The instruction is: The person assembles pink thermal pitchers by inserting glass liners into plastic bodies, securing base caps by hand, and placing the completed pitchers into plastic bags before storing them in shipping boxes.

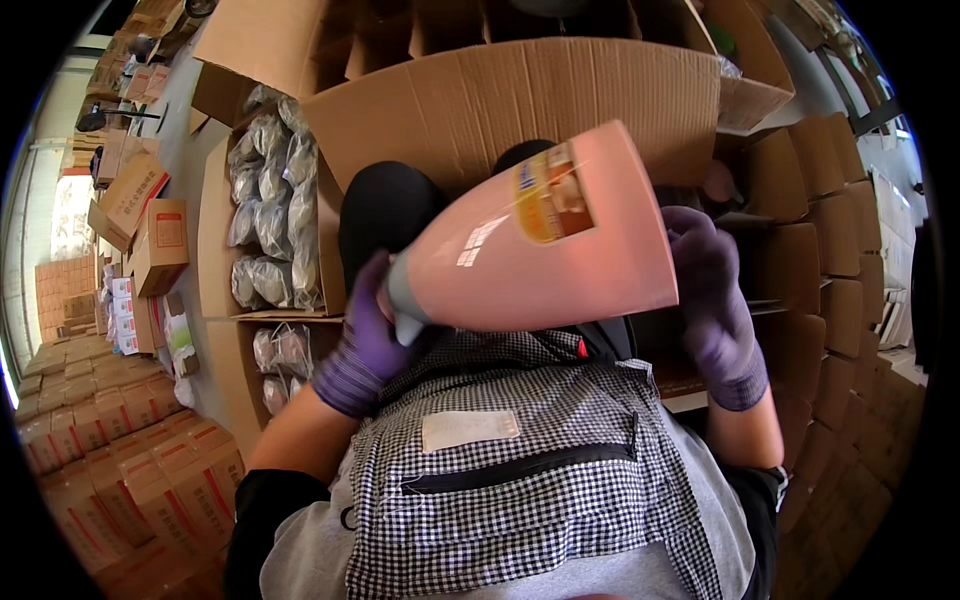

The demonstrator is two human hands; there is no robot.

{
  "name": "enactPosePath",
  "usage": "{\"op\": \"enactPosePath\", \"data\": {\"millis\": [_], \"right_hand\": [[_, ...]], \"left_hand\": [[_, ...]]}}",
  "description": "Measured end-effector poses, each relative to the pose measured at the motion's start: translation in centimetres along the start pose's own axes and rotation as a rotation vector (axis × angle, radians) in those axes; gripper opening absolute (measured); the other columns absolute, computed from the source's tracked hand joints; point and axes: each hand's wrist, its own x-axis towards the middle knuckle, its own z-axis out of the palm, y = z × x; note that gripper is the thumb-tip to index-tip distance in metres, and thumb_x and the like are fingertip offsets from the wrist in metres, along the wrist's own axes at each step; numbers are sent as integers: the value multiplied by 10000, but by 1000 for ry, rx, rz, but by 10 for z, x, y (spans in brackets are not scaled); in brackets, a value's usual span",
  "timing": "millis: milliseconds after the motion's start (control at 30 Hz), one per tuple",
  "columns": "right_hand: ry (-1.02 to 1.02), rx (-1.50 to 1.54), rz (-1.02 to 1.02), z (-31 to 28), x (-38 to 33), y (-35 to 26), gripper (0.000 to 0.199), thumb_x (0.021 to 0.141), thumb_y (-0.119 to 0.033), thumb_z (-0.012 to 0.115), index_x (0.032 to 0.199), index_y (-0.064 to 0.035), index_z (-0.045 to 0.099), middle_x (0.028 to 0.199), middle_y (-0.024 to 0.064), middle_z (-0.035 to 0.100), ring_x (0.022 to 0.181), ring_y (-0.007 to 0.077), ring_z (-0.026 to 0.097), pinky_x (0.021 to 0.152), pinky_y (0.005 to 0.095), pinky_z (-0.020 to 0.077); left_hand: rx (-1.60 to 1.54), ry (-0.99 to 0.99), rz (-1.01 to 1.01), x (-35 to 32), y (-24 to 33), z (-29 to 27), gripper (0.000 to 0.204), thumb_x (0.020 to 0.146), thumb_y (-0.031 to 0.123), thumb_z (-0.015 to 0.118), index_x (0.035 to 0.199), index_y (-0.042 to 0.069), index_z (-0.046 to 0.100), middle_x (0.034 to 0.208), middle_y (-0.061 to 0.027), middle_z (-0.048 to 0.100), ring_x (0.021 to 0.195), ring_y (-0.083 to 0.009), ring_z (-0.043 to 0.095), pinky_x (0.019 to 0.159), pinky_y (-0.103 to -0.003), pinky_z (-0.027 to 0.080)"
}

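A glossy pink tapered flask casing (480, 270) lies tilted across my lap, its wide end up to the right. It bears a yellow and brown label (553, 195). At the narrow end is a grey spouted collar (405, 298), and my left hand (368, 325), in a purple knit glove, is closed round that end. My right hand (712, 290), gloved alike and blurred, is beside the wide rim with fingers bent; whether it touches the rim cannot be seen. The inside of the casing is hidden.
Ahead stands an open carton (520, 105) with cardboard dividers. To the left, a carton (325, 240) holds several silvery bagged pieces. Another pink piece (720, 183) shows in shadow on the right, near stacked cartons (835, 250). Sealed cartons (140, 480) are piled at lower left.
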Motion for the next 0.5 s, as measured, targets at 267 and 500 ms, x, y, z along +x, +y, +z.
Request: {"op": "enactPosePath", "data": {"millis": [267, 500], "right_hand": [[-515, -878, -168, -4, 137, -91, 337, 832, -206, 815, 1075, -2, 703, 1217, 146, 630, 1102, 341, 670, 948, 408, 559], [-921, -1089, -258, 89, 208, -53, 256, 769, -182, 845, 936, -55, 698, 1220, 152, 661, 1030, 350, 664, 924, 445, 533]], "left_hand": [[1692, -91, 64, 10, 30, -12, 439, 1025, 361, 497, 1287, 38, 638, 1152, -229, 703, 998, -374, 718, 906, -450, 574], [1463, -326, 885, 68, 178, 45, 218, 859, 114, 711, 1052, 18, 742, 1024, -148, 722, 980, -276, 703, 890, -377, 543]]}}
